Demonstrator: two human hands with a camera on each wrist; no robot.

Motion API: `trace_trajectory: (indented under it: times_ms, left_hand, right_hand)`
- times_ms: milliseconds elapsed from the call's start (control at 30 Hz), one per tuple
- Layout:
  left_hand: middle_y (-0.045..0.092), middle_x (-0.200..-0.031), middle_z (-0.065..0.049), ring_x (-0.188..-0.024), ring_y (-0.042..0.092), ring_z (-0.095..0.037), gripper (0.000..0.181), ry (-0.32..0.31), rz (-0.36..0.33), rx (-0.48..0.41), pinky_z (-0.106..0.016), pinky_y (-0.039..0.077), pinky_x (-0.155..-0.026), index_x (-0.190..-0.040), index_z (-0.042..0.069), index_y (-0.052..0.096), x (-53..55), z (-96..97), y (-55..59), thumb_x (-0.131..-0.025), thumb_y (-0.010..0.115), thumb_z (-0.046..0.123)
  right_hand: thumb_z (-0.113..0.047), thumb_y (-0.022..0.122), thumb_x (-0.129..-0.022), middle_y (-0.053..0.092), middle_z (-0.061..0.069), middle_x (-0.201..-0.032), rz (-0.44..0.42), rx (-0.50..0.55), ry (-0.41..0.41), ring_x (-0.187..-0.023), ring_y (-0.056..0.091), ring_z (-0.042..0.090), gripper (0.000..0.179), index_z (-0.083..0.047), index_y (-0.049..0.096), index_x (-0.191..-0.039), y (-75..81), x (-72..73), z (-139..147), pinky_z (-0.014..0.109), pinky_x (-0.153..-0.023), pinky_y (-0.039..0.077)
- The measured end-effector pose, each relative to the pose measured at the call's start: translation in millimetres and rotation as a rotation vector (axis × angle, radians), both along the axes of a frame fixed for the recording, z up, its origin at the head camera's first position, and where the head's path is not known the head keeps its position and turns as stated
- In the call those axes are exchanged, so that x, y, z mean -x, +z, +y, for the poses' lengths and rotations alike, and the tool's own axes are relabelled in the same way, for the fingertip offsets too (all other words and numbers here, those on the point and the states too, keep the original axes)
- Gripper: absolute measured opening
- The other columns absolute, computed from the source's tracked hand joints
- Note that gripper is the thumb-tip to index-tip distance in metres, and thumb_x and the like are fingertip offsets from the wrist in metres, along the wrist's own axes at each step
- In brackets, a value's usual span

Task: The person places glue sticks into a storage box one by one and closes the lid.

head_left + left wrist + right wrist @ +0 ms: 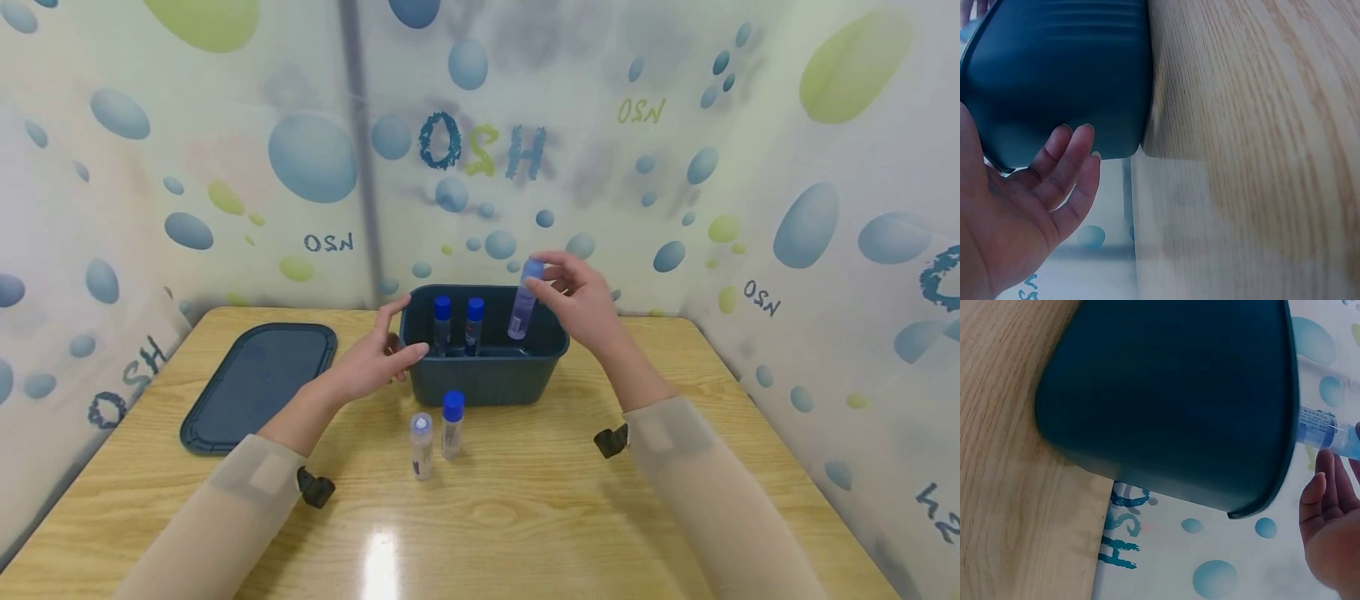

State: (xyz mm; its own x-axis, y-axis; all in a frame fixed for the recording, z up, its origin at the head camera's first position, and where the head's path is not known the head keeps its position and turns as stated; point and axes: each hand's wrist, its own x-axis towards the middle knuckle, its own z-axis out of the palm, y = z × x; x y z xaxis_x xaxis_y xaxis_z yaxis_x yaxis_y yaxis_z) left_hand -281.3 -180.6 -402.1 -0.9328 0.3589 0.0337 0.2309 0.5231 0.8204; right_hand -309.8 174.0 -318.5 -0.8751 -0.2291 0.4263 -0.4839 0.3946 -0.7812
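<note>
In the head view, my right hand [576, 296] pinches the upper end of a slim translucent bluish bottle [519, 315] with a light blue cap. The bottle hangs slightly tilted, its lower end inside the right part of a dark blue plastic bin [480, 382]. Two slim bottles with dark blue caps, a left bottle [442, 325] and a right bottle [474, 327], stand upright in the bin. My left hand [371, 357] holds the bin's left end, thumb and index finger at the rim. In the left wrist view, its other fingers [1075, 159] lie loosely bent by the outer wall.
Before the bin stand a clear bottle with a blue cap [452, 429] and a clear bottle with a whitish top [422, 450]. A dark blue lid [262, 379] lies flat at the left on the wooden table [525, 517]. Patterned curtains [480, 217] enclose the table's back and sides.
</note>
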Motion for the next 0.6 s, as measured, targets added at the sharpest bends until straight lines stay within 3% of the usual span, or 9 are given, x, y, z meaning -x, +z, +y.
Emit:
trace_trajectory:
  times_ms: [467,600]
  left_hand:
    - [0.068,-0.097,-0.017,-0.089,0.073,-0.037,0.096,-0.003,-0.001,-0.001,-0.039,0.057,-0.081,-0.176,0.036,-0.004,0.3,-1.3,0.5,-0.109,0.062,0.057]
    - [0.069,-0.098,-0.017,-0.089,0.073,-0.036,0.097,-0.01,-0.002,-0.002,-0.038,0.057,-0.082,-0.176,0.036,-0.004,1.2,-0.8,-0.8,-0.109,0.063,0.057]
  right_hand:
    - [-0.032,0.075,-0.106,0.075,0.018,-0.124,-0.045,-0.058,-0.006,-0.097,0.068,0.031,0.042,-0.016,0.069,-0.144,-19.0,25.4,-12.6,0.042,-0.086,0.056]
    - [-0.032,0.075,-0.106,0.076,0.018,-0.126,-0.061,-0.07,-0.017,-0.105,0.07,0.034,0.041,-0.016,0.069,-0.144,-20.9,30.2,-13.6,0.05,-0.094,0.058]
